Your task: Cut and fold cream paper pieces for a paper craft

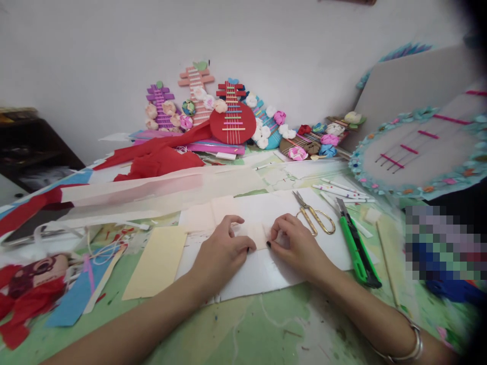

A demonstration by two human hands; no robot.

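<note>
A small piece of pale cream crepe-like paper lies between my hands, over a white board. At its left edge, my left hand has thumb and a finger pinched together, with another finger curled above. The thumb and fingertips of my right hand close on the right edge. More of the pale paper spreads behind my left hand. Gold-handled scissors with open blades lie beyond my right hand. A green utility knife rests to the right, blade pointing away.
A yellow card lies left of the board. Red cloth and decorated lute-shaped crafts stand along the wall. White sticks lie at the back right. A round flower-edged fan-like piece leans at right; a wooden stick lies nearby.
</note>
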